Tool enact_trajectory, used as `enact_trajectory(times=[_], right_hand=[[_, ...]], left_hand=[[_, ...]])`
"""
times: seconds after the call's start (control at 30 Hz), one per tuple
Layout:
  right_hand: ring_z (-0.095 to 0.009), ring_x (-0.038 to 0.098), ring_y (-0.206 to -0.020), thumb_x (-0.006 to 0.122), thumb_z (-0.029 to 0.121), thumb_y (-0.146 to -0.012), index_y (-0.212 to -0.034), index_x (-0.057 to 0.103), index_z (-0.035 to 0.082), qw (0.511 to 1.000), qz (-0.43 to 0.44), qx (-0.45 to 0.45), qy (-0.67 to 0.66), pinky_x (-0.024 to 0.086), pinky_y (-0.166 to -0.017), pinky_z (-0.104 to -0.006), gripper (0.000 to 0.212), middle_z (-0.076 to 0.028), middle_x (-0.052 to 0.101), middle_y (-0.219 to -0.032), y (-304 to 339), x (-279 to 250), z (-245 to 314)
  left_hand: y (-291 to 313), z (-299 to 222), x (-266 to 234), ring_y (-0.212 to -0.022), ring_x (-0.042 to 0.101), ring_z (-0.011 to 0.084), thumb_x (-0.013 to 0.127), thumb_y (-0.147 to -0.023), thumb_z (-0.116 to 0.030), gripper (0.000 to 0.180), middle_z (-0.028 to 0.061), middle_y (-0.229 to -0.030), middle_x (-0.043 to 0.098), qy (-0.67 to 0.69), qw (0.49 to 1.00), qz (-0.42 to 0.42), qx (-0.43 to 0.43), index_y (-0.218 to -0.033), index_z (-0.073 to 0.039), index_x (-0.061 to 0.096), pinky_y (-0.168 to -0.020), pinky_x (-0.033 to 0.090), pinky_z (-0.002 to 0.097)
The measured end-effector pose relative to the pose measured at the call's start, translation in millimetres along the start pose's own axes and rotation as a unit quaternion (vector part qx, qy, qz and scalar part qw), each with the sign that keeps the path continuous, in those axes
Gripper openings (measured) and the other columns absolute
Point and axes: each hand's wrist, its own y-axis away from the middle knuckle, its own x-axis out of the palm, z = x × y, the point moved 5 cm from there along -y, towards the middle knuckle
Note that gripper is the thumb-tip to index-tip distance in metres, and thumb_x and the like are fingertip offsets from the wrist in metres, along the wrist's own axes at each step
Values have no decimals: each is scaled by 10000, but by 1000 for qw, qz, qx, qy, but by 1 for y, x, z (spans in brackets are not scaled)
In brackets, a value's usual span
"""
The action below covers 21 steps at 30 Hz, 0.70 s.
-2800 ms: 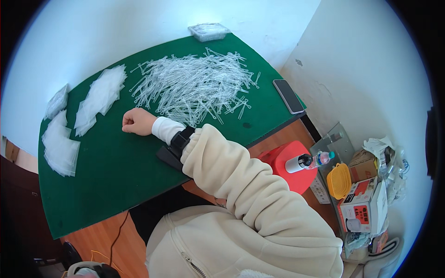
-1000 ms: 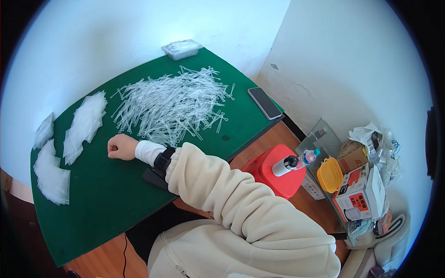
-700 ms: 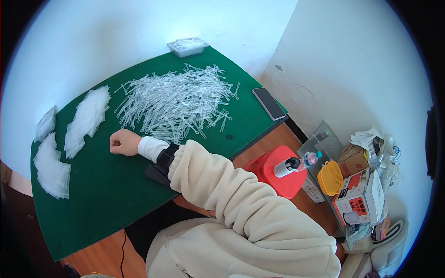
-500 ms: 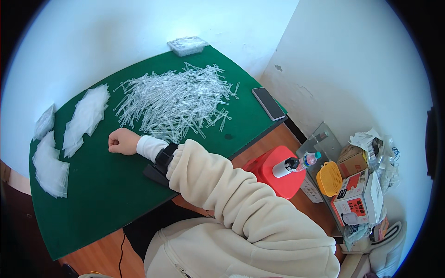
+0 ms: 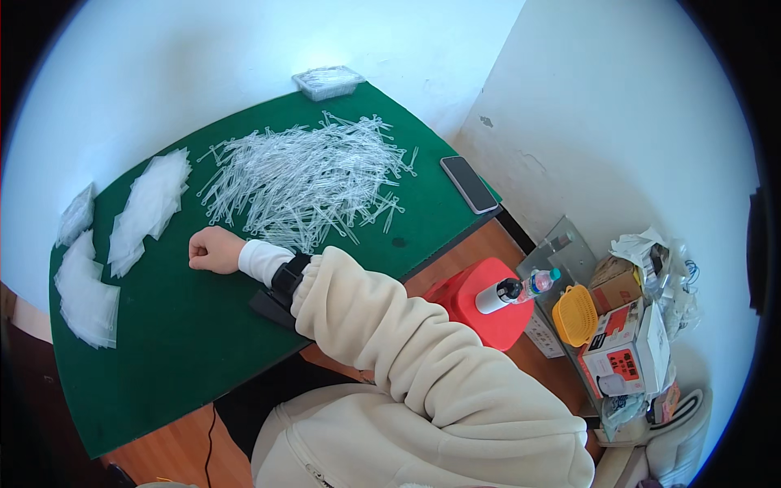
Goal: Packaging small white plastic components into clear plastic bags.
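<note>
My right hand point(image 5: 216, 250) rests on the green tabletop point(image 5: 187, 333), fingers curled into a fist, with nothing seen sticking out of it. A black strap point(image 5: 290, 275) circles that wrist over a white cuff. Just beyond the hand spreads a big pile of small clear plastic picks point(image 5: 301, 179) with ring-shaped ends. To its left lie two fanned stacks of clear plastic bags, one farther back point(image 5: 151, 207) and one nearer the left edge point(image 5: 86, 293). My left hand is out of view.
A phone point(image 5: 469, 185) lies at the table's right edge. A clear packed tub point(image 5: 328, 82) stands at the back, a wrapped bundle point(image 5: 76, 215) at far left. Right of the table are a red stool point(image 5: 500, 324) with bottles, a yellow basket point(image 5: 575, 315) and boxes point(image 5: 625, 346).
The whole view has shifted very slightly. My right hand stays in a fist at the same spot on the table.
</note>
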Motion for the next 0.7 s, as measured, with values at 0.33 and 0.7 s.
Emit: enact_trajectory(times=[0.33,0.7], right_hand=[[-167,575,-609,632,182,-721,-737,601,21,1000,-13,-18,7,460,-572,-291,165,-67,606,-671,0,1,0],[-180,582,-626,626,198,-721,-744,609,30,999,-6,-8,37,462,-585,-292,171,-70,612,-687,0,-1,-6]], left_hand=[[21,0,10,-552,579,190,477,-823,-179,176,85,-669,590,63,991,-45,109,-750,-32,542,-540,479,312],[-15,-9,31,-519,492,200,465,-788,-63,253,78,-583,493,269,804,361,389,-548,-98,394,-508,413,328]])
